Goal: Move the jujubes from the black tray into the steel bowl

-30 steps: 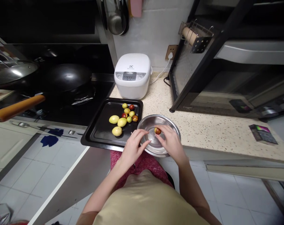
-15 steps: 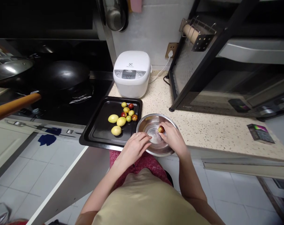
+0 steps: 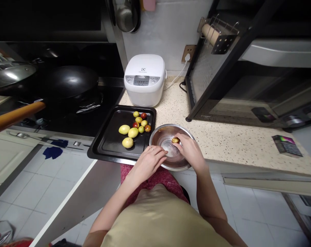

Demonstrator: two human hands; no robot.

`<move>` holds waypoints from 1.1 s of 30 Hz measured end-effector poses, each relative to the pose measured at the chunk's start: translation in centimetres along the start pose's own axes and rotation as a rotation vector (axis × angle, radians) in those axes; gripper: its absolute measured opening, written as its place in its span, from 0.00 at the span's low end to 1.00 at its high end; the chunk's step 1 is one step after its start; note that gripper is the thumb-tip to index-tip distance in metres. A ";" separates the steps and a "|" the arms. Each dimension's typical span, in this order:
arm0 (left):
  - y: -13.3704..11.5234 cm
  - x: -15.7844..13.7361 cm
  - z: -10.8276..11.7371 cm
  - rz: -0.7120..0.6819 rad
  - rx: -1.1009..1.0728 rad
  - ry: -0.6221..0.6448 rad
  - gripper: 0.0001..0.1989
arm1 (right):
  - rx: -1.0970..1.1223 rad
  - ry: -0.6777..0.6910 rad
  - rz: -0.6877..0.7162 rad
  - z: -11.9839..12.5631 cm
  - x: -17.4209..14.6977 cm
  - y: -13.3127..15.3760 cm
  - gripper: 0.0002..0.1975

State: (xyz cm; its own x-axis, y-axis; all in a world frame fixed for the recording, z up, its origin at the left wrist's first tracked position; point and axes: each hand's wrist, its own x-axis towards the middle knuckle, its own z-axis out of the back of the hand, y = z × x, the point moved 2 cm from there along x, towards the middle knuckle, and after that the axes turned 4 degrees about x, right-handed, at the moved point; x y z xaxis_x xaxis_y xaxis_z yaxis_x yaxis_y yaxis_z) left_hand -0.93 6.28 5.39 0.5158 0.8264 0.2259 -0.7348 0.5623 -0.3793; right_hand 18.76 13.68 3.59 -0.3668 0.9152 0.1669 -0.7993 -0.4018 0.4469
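Note:
A small yellow-brown jujube (image 3: 175, 140) is pinched between the thumb and fingers of my right hand (image 3: 190, 151), over the inside of a shiny metal bowl (image 3: 168, 127). My left hand (image 3: 151, 159) lies across the bowl's near-left rim with its fingers bent inward, closed on the rim; its thumb is partly hidden. To the left is a black baking tray (image 3: 106, 137), partly under my left forearm's side. On it lie several small jujubes (image 3: 138, 120), some green-yellow and some red-brown, and three larger yellow oval fruits (image 3: 133, 132).
A white rice cooker (image 3: 144, 80) stands behind the tray. A wok (image 3: 70, 82) with a wooden handle (image 3: 19, 115) sits on the stove at left. On the right are a black-framed oven (image 3: 253, 85) and a small dark box (image 3: 287, 145) on the speckled counter (image 3: 217, 137).
The jujube in my right fingers has turned, showing a paler yellow-brown side instead of the red-brown one. My left hand stays at the bowl's rim.

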 end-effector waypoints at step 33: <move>9.0 5.9 1.4 0.141 0.503 0.067 0.12 | 0.191 -0.312 0.328 1.2 -4.5 0.7 0.14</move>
State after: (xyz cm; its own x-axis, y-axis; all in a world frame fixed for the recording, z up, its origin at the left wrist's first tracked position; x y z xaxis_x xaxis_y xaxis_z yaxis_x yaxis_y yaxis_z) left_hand -5.11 16.26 4.55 0.4117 0.9006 0.1394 -0.9112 0.4042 0.0797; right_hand 20.47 9.28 4.21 -0.4014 0.7186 0.5679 -0.5531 -0.6844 0.4750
